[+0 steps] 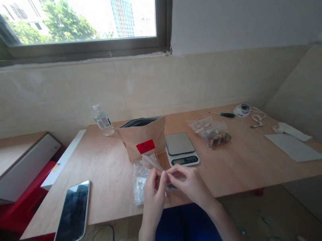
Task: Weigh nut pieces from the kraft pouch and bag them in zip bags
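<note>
My left hand point(153, 191) and my right hand point(191, 183) meet at the table's front edge, fingers pinched together on a small clear plastic bag point(154, 163) whose top rises between them. More clear bags point(140, 183) lie under and left of my left hand. Just behind stand a brown paper pouch with a red label point(144, 141) and a small digital scale point(180, 148).
A phone point(72, 214) lies at the wooden table's point(247, 164) left front corner, cable hanging down. A water bottle point(102, 120) stands at the back. Clear bags with contents point(212, 132), a screwdriver point(223, 114), a white round device point(241, 110) and grey sheets point(295, 146) lie right.
</note>
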`<state>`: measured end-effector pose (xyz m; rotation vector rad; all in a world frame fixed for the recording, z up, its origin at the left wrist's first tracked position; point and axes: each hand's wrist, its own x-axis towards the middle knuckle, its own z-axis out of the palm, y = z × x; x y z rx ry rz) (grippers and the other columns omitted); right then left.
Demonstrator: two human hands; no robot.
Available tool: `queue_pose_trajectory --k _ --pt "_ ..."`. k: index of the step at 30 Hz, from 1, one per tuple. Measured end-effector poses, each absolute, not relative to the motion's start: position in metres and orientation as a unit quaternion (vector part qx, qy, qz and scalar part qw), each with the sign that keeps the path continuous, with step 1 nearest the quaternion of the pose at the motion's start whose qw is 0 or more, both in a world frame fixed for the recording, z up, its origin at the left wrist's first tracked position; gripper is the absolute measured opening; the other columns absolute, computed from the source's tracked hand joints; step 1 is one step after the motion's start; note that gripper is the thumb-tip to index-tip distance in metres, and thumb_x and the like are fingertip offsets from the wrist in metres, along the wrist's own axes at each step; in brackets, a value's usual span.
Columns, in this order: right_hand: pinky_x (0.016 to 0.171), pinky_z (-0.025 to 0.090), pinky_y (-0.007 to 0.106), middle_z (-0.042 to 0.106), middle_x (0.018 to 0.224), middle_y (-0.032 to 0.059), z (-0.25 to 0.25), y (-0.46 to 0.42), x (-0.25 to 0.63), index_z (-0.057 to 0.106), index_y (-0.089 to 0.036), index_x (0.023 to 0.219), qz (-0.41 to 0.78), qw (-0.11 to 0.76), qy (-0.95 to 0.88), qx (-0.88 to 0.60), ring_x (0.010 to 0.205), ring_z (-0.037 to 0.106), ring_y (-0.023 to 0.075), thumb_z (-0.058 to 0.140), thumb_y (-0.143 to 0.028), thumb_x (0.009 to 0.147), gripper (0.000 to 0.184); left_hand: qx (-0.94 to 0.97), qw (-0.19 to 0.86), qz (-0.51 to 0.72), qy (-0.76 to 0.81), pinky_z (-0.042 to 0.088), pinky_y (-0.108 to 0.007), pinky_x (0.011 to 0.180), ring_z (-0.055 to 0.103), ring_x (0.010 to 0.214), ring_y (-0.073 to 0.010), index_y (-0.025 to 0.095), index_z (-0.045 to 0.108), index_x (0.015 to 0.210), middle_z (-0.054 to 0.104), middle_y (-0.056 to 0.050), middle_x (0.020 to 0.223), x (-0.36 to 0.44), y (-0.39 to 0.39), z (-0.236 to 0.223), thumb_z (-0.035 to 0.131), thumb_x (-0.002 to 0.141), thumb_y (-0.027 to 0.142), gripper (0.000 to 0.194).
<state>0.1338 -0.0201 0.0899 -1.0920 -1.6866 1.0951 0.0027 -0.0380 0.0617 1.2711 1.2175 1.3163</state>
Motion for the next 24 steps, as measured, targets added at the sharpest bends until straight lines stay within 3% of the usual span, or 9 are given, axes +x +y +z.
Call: queue_pose_trajectory --k 11,16,20,24 --pt "0.066 0.052 0.025 0.065 0.071 0.0019 0.089 -0.021 0.132 0.062 -0.016 0.072 0.487 0.468 -0.606 -0.421 0.067 0.065 0.0147 0.062 -0.033 0.081 0.018 0.564 0.397 0.536 0.486 0.038 -0.023 0.061 0.046 0.064 -0.0117 0.02 0.046 0.073 0.048 0.002 0.069 0.005 -0.038 0.062 0.041 0.091 0.034 0.024" --pt "0.063 0.053 0.025 0.065 0.075 0.0027 0.094 -0.02 0.132 0.06 -0.017 0.074 0.423 0.53 -0.579 -0.453 0.066 0.064 0.0145 0.062 -0.034 0.081 0.018 0.562 0.391 0.555 0.472 0.039 -0.023 0.059 0.049 0.061 -0.0116 0.019 0.049 0.074 0.052 0.002 0.067 0.011 -0.041 0.061 0.041 0.091 0.033 0.024" --pt "0.052 0.053 0.024 0.068 0.081 0.0059 0.099 -0.006 0.145 0.057 -0.017 0.078 0.35 0.628 -0.465 -0.517 0.062 0.065 0.0155 0.063 -0.041 0.078 0.024 0.538 0.362 0.575 0.499 0.036 -0.023 0.057 0.046 0.057 -0.0108 0.019 0.045 0.065 0.047 0.003 0.06 0.004 -0.047 0.062 0.042 0.091 0.035 0.03" --pt "0.048 0.054 0.024 0.07 0.087 0.0072 0.118 0.004 0.155 0.057 -0.017 0.081 0.373 0.653 -0.446 -0.486 0.065 0.067 0.0167 0.065 -0.043 0.076 0.028 0.527 0.363 0.605 0.475 0.039 -0.023 0.064 0.048 0.062 -0.0112 0.018 0.048 0.063 0.048 0.002 0.063 -0.004 -0.046 0.058 0.043 0.091 0.037 0.034"
